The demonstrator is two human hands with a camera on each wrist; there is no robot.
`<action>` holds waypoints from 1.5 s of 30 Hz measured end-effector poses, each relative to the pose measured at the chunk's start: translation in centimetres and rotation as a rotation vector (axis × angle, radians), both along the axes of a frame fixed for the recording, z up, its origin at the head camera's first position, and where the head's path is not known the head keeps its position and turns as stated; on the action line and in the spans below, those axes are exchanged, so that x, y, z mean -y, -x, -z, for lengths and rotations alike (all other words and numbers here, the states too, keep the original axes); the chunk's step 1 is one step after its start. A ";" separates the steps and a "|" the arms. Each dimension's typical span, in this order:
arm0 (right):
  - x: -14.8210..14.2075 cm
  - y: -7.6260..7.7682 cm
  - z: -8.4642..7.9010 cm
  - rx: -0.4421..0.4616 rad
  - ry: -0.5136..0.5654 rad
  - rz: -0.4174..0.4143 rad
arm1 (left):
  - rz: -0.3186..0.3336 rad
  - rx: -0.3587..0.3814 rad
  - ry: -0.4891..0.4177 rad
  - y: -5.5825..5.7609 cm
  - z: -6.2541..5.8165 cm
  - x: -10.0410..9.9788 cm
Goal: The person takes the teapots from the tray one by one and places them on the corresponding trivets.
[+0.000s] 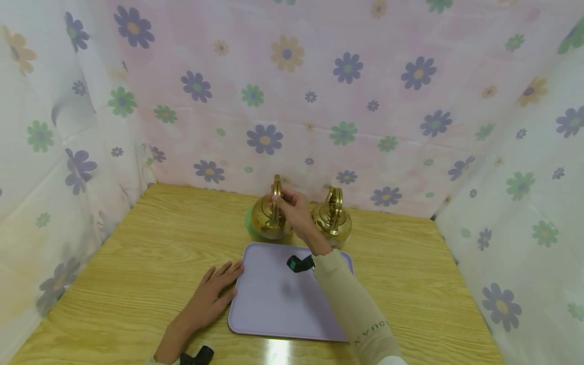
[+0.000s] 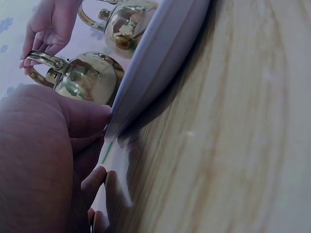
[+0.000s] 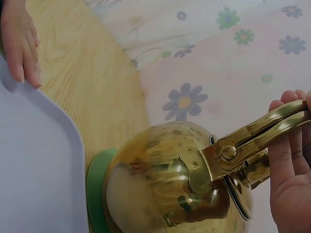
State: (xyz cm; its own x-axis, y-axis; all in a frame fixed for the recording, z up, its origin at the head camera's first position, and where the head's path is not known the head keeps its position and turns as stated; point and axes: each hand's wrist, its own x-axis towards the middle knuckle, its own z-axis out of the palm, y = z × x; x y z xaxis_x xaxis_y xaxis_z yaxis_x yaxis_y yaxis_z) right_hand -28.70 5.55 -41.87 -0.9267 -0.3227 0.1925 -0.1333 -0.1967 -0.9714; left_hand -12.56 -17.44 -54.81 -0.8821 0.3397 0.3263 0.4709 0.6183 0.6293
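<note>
My right hand (image 1: 295, 210) grips the raised handle (image 3: 265, 127) of a shiny brass kettle (image 3: 160, 179), its fingers passing behind the handle. That kettle stands over a round green mat (image 3: 97, 191) behind the lilac tray (image 1: 274, 304). A second brass kettle (image 1: 325, 215), also with its handle up, stands to the right of the first, partly behind my right wrist. My left hand (image 1: 212, 294) rests at the tray's left edge with its fingers extended. In the left wrist view the left thumb touches the tray's rim (image 2: 146, 73).
The wooden table (image 1: 150, 253) carries everything. A flowered curtain (image 1: 310, 101) hangs behind it and along both sides. Black wrist straps with small devices (image 1: 298, 263) sit on both wrists.
</note>
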 end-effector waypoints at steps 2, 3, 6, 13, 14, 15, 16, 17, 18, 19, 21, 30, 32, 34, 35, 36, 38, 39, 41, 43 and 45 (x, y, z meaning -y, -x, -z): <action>0.0 0.1 0.1 0.001 -0.002 0.001 | -0.002 -0.001 -0.001 0.0 0.0 0.0; 0.0 0.1 0.2 0.001 -0.004 0.003 | -0.003 -0.002 0.000 0.0 0.0 0.0; 0.0 0.2 0.2 0.000 -0.003 0.004 | -0.007 -0.013 0.003 0.0 0.1 0.0; 0.1 0.3 0.5 0.004 -0.007 0.024 | -0.012 -0.026 0.007 -0.1 0.3 0.1; 0.2 0.3 0.6 0.006 -0.009 0.027 | -0.012 -0.025 0.005 -0.1 0.2 0.1; 0.2 0.4 0.6 0.009 -0.011 0.028 | -0.011 -0.024 0.005 -0.1 0.2 0.1; 0.2 0.4 0.7 0.014 -0.013 0.029 | -0.011 -0.023 0.003 -0.2 0.2 0.1; 0.2 0.4 0.8 0.018 -0.014 0.030 | -0.011 -0.022 0.003 -0.2 0.2 0.1; 0.2 0.4 0.8 0.021 -0.015 0.033 | -0.011 -0.024 0.002 -0.2 0.2 0.1; 0.3 0.4 0.8 0.022 -0.017 0.036 | -0.012 -0.023 0.004 -0.2 0.2 0.1; 0.3 0.4 0.9 0.024 -0.019 0.042 | -0.014 -0.029 0.007 -0.2 0.2 0.0; 0.8 0.6 1.4 0.021 -0.005 0.051 | -0.009 -0.032 0.004 -0.3 0.1 0.0; 0.9 0.6 1.4 0.031 0.007 0.063 | -0.009 -0.028 0.005 -0.3 0.1 0.0; 0.9 0.7 1.4 0.041 0.018 0.073 | -0.009 -0.026 0.005 -0.2 0.1 0.0; 1.0 0.7 1.4 0.044 0.021 0.076 | -0.009 -0.025 0.004 -0.2 0.1 0.0; 1.0 0.7 1.4 0.047 0.021 0.080 | -0.010 -0.023 0.004 -0.2 0.1 0.0; 1.0 0.8 1.4 0.051 0.015 0.081 | -0.011 -0.022 0.001 -0.2 0.0 0.0; 1.0 0.8 1.4 0.052 0.006 0.082 | -0.012 -0.021 0.002 -0.2 0.0 0.0; 1.1 0.9 1.3 0.057 -0.005 0.078 | -0.012 -0.016 0.001 -0.2 0.0 0.0; 1.1 1.0 1.4 0.065 -0.008 0.075 | -0.012 -0.011 0.000 -0.2 -0.1 0.0; 1.1 1.2 1.4 0.071 -0.011 0.072 | -0.010 -0.007 0.001 -0.2 -0.1 0.0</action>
